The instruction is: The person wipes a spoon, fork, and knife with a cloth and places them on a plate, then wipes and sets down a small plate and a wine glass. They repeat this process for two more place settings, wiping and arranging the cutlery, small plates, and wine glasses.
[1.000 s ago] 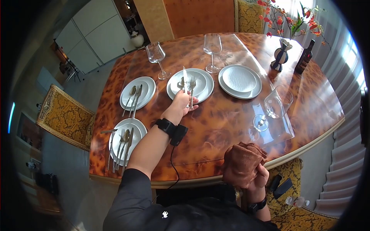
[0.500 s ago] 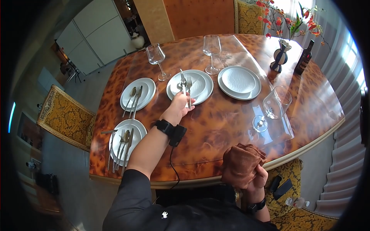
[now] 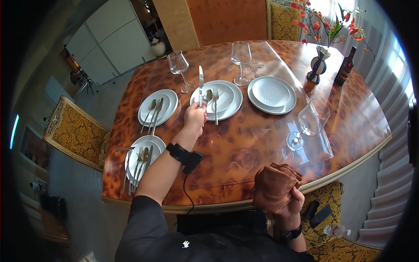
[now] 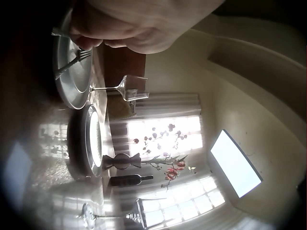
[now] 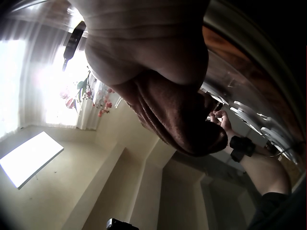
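My left hand (image 3: 195,117) pinches a table knife (image 3: 200,84) by its handle, blade pointing away, over the left rim of the middle plate stack (image 3: 233,107). On that stack lie a spoon (image 3: 208,94) and a fork (image 3: 216,105), whose handle sticks out over the near rim. In the left wrist view the fork (image 4: 72,64) shows just below the hand. My right hand (image 3: 293,204) grips a bunched brown cloth (image 3: 275,187) at the table's near edge. The cloth (image 5: 177,115) hides most of those fingers in the right wrist view.
Two plate stacks with cutlery, one far left (image 3: 168,98) and one near left (image 3: 144,142), flank the middle one. A bare plate stack (image 3: 270,91) sits to its right. Wine glasses (image 3: 241,56) stand behind; another glass (image 3: 312,118), a vase (image 3: 317,65) and a bottle (image 3: 345,67) are right.
My left hand has moved left with the knife, away from the fork and spoon, which lie on the middle plates. The right hand keeps the cloth in nearly the same spot.
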`<act>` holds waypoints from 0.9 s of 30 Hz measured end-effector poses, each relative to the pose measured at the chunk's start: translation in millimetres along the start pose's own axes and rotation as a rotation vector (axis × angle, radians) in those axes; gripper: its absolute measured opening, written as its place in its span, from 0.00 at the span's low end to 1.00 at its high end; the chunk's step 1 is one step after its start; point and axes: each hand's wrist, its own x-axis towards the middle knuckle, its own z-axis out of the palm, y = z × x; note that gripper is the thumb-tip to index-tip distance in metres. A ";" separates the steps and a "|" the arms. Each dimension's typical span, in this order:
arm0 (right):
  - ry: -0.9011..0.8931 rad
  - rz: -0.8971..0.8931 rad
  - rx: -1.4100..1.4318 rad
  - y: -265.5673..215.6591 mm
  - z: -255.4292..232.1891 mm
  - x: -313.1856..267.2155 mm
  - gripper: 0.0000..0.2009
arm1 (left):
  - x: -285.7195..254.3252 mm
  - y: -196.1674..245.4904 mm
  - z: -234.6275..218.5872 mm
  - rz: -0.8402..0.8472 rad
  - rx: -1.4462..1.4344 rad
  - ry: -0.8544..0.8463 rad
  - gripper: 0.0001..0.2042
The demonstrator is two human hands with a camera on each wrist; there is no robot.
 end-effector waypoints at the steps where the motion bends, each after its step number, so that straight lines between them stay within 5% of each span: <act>1: 0.009 0.009 0.002 0.0 -0.7 0.1 0.27 | -1.3 0.2 4.5 -0.016 -0.017 0.005 0.06; 8: -0.066 0.006 -0.014 2.1 14.2 -2.1 0.27 | -34.8 -9.9 60.9 -0.426 -0.218 -0.140 0.11; 16: 0.098 -0.080 -0.056 -5.3 -0.5 -19.7 0.26 | 2.1 -47.7 74.8 -0.576 -0.489 -0.093 0.12; 27: 0.027 0.000 -0.034 -1.7 5.2 -15.1 0.27 | -8.0 -46.5 64.0 -0.732 -0.907 -0.007 0.06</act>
